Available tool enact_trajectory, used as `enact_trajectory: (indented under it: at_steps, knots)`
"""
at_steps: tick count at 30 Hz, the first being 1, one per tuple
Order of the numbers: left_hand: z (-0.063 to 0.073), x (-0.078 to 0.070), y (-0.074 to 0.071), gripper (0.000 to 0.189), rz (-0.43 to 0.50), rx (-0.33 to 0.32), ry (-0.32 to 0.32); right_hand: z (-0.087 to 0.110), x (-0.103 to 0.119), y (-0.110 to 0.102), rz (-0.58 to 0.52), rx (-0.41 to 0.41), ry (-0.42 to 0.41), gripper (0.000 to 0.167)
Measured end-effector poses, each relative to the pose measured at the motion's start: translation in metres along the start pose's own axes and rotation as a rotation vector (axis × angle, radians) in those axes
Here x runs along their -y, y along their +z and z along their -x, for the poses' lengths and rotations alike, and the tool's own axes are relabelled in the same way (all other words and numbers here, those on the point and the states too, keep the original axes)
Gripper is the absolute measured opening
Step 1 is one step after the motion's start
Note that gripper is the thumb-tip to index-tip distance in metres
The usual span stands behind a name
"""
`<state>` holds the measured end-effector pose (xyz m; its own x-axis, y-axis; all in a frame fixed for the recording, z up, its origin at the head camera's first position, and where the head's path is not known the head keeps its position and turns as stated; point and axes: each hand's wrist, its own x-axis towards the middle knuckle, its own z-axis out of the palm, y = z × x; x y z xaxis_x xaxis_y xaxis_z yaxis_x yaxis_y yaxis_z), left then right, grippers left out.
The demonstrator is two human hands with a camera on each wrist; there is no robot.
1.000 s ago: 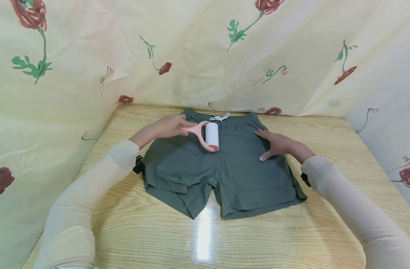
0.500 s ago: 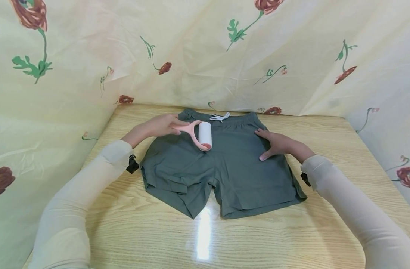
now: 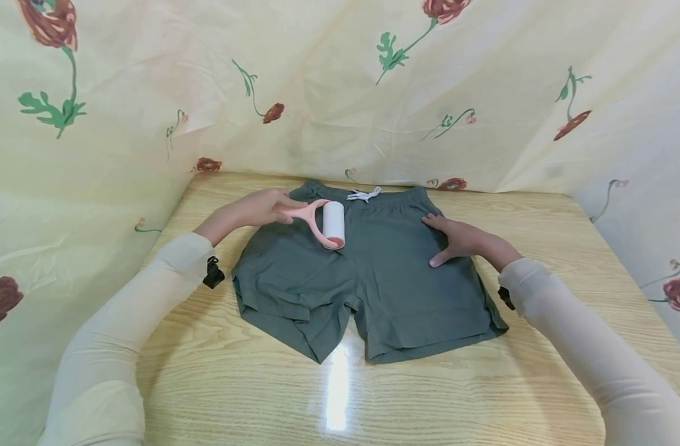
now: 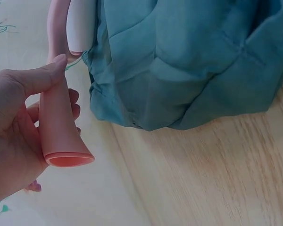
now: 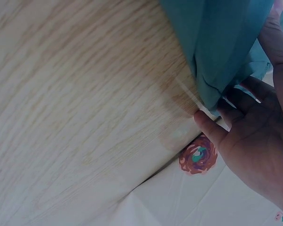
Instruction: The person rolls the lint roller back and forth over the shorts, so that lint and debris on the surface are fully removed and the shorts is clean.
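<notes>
Grey-green shorts [image 3: 407, 279] lie spread on the wooden table, waistband at the far side, with a white drawstring [image 3: 364, 194] tied at its middle. My left hand [image 3: 259, 207] grips the pink handle of a lint roller [image 3: 333, 223]; its white roll is over the upper left part of the shorts. In the left wrist view, thumb and fingers wrap round the handle [image 4: 61, 117], whose hollow end shows. My right hand [image 3: 459, 240] rests on the right side of the shorts, fingers spread. The right wrist view shows its fingers [image 5: 210, 129] extended by the fabric edge.
The wooden table [image 3: 251, 396] extends around the shorts, with a bright light reflection near its front. A cream flowered cloth [image 3: 318, 74] hangs behind and at both sides. Black wrist cameras sit at both cuffs.
The left hand and the lint roller have moved left across the shorts, away from the centre seam. The right hand has stayed in place.
</notes>
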<state>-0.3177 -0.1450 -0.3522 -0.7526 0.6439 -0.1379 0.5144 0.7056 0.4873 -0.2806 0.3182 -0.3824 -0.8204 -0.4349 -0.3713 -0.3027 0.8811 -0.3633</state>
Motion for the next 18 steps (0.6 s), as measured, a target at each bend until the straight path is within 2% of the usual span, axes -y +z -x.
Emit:
enact_trajectory:
  at_steps: [4,10,18]
  knots:
    - [0.004,0.003,-0.002,0.052,0.005,0.001,-0.007,0.000,0.002,0.001,-0.007,0.003,-0.001,0.121]
    - [0.008,0.012,-0.004,0.051,0.017,-0.029,0.017,0.000,0.002,0.000,-0.010,0.001,-0.013,0.121]
    - [0.019,0.031,-0.009,0.049,0.047,-0.048,-0.028,-0.001,-0.002,0.000,-0.016,0.002,-0.009,0.121]
